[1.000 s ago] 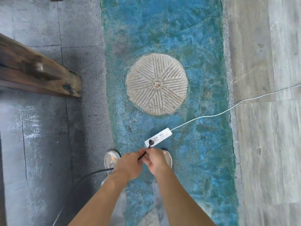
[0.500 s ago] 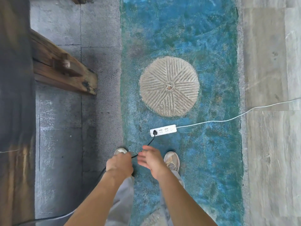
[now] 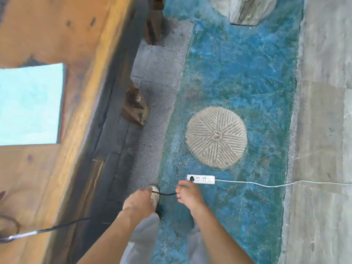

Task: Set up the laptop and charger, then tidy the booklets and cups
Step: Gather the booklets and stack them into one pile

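Note:
A black charger cable runs level between my two hands above the floor. My left hand is closed on it over my left shoe. My right hand pinches it just below the white power strip. The black plug sits in the strip's left socket. From my left hand the cable leads back onto the wooden table at the lower left. A light blue booklet lies on that table. No laptop or cups are in view.
The strip's white cord trails right across the blue floor band onto pale stone. A round grooved stone disc is set in the floor beyond the strip. Wooden table supports stand left of it, and a rock lies at the top.
My view has swung left, bringing the table and booklet into sight. My hands have drawn apart from the plug, and the cable now stretches between them.

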`<action>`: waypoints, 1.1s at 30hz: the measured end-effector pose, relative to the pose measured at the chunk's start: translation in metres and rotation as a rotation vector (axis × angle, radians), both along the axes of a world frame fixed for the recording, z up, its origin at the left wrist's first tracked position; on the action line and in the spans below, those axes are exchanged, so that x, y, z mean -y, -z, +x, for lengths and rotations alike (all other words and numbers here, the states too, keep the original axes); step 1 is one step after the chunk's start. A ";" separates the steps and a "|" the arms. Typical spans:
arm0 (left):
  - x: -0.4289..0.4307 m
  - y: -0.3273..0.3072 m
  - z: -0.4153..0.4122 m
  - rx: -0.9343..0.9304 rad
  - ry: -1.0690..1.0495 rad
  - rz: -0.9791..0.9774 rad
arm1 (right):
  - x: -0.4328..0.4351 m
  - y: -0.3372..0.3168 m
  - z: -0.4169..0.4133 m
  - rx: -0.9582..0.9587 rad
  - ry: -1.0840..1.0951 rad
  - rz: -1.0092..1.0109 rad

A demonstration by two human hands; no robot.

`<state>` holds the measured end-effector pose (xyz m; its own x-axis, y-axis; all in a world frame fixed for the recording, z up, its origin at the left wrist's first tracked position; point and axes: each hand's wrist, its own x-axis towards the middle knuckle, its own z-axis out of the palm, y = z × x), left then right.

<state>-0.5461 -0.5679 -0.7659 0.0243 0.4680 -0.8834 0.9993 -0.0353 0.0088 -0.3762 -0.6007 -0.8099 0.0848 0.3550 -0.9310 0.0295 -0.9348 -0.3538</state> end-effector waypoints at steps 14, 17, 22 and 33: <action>-0.017 -0.200 -0.074 0.180 -0.589 0.632 | -0.108 -0.204 -0.072 0.215 -0.980 0.632; -0.004 -0.249 -0.097 0.168 -0.744 0.723 | -0.123 -0.262 -0.087 0.292 -1.147 0.774; 0.018 -0.303 -0.138 0.146 -0.869 0.824 | -0.133 -0.332 -0.119 0.382 -1.318 0.913; 0.022 -0.312 -0.247 0.145 -1.055 0.882 | -0.156 -0.369 -0.244 0.398 -1.589 1.060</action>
